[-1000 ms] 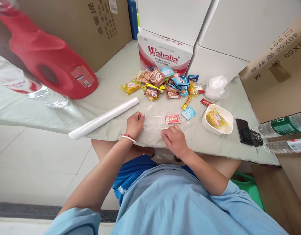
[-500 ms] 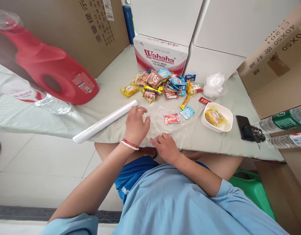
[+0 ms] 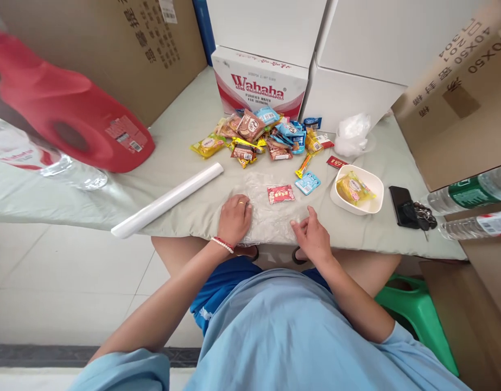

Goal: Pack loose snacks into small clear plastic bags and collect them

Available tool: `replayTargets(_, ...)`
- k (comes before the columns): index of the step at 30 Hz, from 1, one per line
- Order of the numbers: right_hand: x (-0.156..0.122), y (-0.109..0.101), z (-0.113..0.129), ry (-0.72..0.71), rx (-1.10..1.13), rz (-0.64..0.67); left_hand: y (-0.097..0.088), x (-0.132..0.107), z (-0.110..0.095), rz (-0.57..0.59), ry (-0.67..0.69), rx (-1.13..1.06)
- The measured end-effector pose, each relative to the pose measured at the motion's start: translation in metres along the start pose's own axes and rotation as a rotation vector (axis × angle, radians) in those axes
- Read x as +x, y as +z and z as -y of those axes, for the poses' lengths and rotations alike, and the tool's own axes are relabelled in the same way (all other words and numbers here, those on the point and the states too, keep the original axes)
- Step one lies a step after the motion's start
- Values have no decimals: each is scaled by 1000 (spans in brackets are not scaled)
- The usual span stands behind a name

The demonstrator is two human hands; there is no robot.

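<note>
A sheet of clear plastic film (image 3: pixel 260 220) lies wrinkled on the cloth-covered table (image 3: pixel 172 144) in front of me. My left hand (image 3: pixel 235 219) rests flat on the film's left side, palm down, holding nothing. At the film's right edge is my right hand (image 3: pixel 313 236), with thumb and forefinger apart and nothing between them. A red snack packet (image 3: pixel 280 194) sits on the upper part of the film, and a blue packet (image 3: pixel 308 183) lies just right of it. Left of my left hand, a white roll (image 3: pixel 169 200) lies at a slant.
Behind the film is a pile of wrapped snacks (image 3: pixel 250 136) before a Wahaha box (image 3: pixel 260 81). To the right are a white bowl (image 3: pixel 376 203) holding a yellow packet, a phone (image 3: pixel 403 206), keys and bottles. A red jug (image 3: pixel 79 119) stands on the left.
My right hand has moved right, from the film's front edge to its right side, and its fingers have spread. My left hand has come down nearer the front edge. The view has shifted slightly.
</note>
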State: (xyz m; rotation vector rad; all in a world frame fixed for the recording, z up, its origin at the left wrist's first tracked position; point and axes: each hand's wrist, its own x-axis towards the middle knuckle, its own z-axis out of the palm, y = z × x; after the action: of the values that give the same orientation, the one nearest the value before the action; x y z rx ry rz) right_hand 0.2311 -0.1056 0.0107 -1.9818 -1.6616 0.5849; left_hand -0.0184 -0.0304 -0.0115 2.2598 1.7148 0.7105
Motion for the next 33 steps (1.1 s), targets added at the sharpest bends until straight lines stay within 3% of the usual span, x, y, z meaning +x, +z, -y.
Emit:
replayTargets(3,9,2,0,-21,45,143,-6,-1,0,-2,14,110)
replayTargets(7,19,-12,-14,-47,182,172,-16,-4,7,25,56,253)
replayTargets(9,25,-30,-29,-61,136,35,-18,-5,11,64,60,275)
replayTargets(12,34,-63,-54,-79,-126,-335,-17,-6,15,82,67,280)
replayTargets(14,41,-81,-68,-50,-312,-432,-16,-5,16,69,78,258)
replayTargets(18,53,-99,-84,12,-508,-365,-16,-4,19,27,96,186)
replayTargets(27,59,-107,-116,-131,-691,-325,-18,-1,23,21,102,155)
replayTargets(30,70,-129,-147,-117,-716,-336,-18,0,23,20,96,167)
replayTargets(33,93,-163,-179,-99,-749,-274,-17,0,22,27,92,185)
